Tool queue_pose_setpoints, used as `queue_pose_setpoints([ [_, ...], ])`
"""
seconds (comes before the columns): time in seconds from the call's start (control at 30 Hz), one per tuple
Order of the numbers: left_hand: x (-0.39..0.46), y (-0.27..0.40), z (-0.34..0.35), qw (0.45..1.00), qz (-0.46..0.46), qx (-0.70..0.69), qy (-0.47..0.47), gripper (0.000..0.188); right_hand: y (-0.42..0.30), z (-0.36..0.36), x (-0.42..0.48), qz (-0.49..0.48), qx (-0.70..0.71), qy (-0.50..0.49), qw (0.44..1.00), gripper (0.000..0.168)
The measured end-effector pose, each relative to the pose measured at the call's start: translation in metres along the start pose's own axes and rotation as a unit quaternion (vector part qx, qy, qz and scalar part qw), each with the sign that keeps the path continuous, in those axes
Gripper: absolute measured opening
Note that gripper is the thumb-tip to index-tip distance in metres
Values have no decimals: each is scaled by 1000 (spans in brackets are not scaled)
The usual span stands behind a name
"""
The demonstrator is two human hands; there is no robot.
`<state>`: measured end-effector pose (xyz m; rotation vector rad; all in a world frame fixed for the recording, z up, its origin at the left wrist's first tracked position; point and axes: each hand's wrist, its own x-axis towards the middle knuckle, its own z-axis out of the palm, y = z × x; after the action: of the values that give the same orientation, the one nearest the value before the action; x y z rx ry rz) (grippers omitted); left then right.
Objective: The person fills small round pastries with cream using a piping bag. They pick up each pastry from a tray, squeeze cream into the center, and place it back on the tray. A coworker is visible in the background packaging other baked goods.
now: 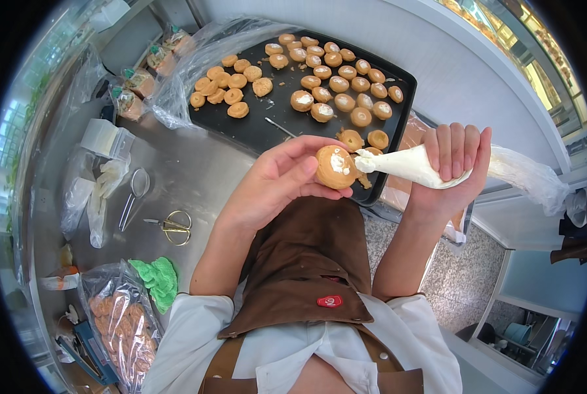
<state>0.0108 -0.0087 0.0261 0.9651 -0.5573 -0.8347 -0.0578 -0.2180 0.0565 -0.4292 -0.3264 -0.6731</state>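
Note:
A round golden cream puff (329, 176) with white cream on its face is pinched in my left hand (278, 182), above the near edge of a black baking tray (268, 125). My right hand (455, 157) squeezes a piping bag (404, 166) filled with white cream. Its tip, with a blob of cream, points at the puff and sits close beside it. On the tray's right half lie many puffs topped with cream (339, 83). Plain puffs (233, 96) without visible cream are grouped at the tray's left. A thin metal stick (279, 127) rests on the tray.
On the steel worktop (214, 162) left of me lie scissors (175, 227), a small strainer (138, 187), plastic gloves (106, 192) and a green cloth (159, 280). A clear bag of baked goods (123, 325) is at lower left. Plastic film (185, 74) drapes the tray's left corner.

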Motion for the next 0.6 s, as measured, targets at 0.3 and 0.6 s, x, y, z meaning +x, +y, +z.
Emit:
queue_pose_setpoints([
  [0.3,1,-2,0,1000,17,0,-9,50,9,1,-6,33,9,-7,999,49],
  [0.6,1,-1,3,1000,18,16,-1,55,11,-2,-3,-20,17,34,999,49],
])
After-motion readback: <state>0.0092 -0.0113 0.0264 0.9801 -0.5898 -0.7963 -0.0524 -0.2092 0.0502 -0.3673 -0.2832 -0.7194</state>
